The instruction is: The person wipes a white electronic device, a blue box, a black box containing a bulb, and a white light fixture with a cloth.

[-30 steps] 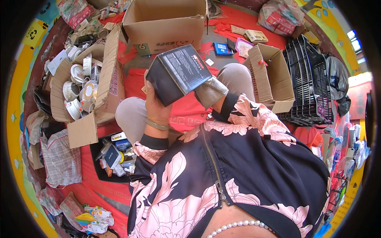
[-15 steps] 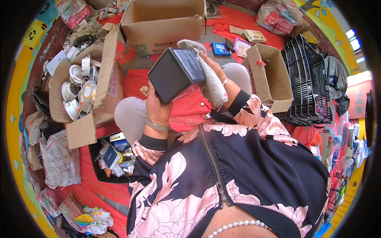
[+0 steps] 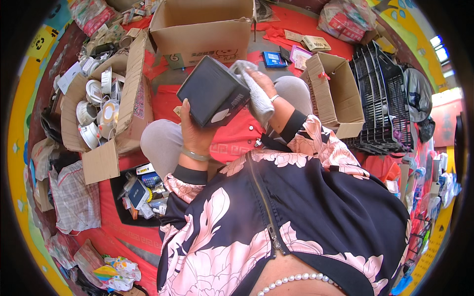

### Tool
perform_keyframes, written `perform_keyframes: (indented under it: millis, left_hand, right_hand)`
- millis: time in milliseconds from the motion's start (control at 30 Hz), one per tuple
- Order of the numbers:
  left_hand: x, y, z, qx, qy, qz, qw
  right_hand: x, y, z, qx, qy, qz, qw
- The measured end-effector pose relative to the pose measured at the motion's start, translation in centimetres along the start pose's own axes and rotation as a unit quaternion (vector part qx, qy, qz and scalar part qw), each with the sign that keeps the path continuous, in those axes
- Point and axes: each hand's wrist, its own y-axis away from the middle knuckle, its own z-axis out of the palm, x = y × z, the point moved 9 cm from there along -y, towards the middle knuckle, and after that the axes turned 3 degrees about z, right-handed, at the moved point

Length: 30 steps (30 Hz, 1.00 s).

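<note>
A black box [image 3: 207, 89] sits between two hands, with a grey cloth [image 3: 260, 98] at its side.
The left hand [image 3: 194, 133] holds the box from the near left, thumb up on its side; the right hand [image 3: 262, 83] is curled around the cloth, which touches the box's right side. There is one black box and one cloth. Three open cardboard boxes are around: a front cardboard box [image 3: 200, 42], a left cardboard box [image 3: 134, 101] full of round white things [image 3: 109, 112], and a right cardboard box [image 3: 321, 93]. One black tray [image 3: 118, 204] of small things is by the left knee [image 3: 162, 140]. Compared with half a second ago, the box is turned, a pale patch [image 3: 220, 116] now shows on it, and less small print can be seen.
</note>
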Motion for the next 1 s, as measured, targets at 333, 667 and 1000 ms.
perform_keyframes:
  millis: [333,667,1000]
  left_hand:
    - [-1.6,-1.1,-1.1,0.007,0.094,-0.085,0.992]
    - [-1.7,0.2,-4.2,-0.045,0.907,-0.264,0.324]
    - [1.4,0.4,-3.6,0.046,0.724,-0.317,-0.611]
  right_hand:
    - [-8.1,6.8,9.7,-0.088,0.318,-0.448,0.831]
    - [1.4,14.5,17.2,-0.243,0.668,-0.527,0.467]
    - [-2.5,16.7,18.2,-0.163,0.615,-0.652,0.412]
